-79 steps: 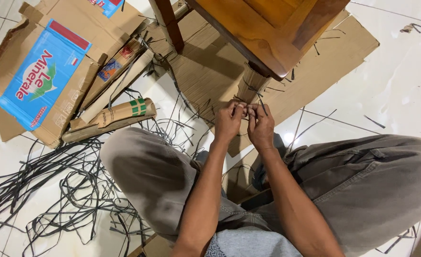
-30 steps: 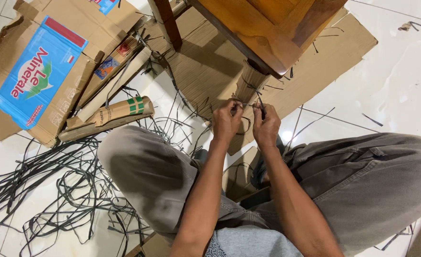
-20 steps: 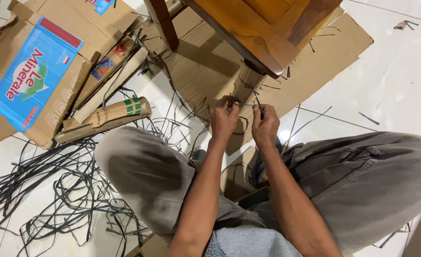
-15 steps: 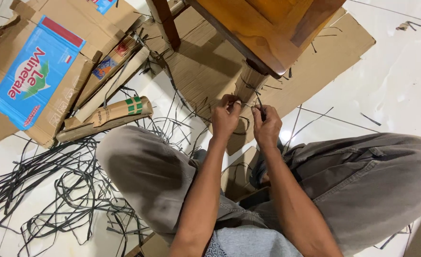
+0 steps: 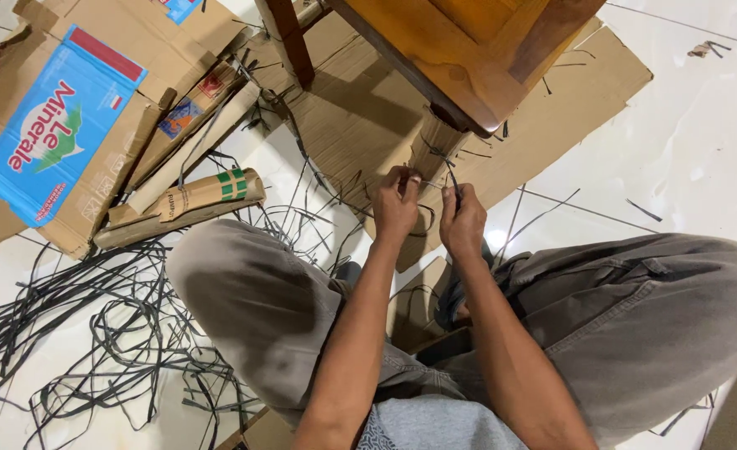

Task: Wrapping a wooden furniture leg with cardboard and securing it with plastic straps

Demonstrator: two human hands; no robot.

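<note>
Just below the cardboard-wrapped chair leg point(image 5: 439, 143), the left hand point(image 5: 396, 208) and right hand point(image 5: 462, 221) pinch a thin dark strap point(image 5: 431, 185) stretched crosswise between their fingers.

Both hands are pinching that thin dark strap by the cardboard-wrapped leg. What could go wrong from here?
The strap looks thin and taut between left hand and right hand; it may slip or snap. It could also slide off the wrapped leg. Loose strips beside the knee might tangle in.

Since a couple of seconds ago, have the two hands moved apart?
Yes, slightly. The left hand and right hand touched earlier below the wrapped chair leg; now a small gap shows, with a thin dark strap stretched between them.
</note>
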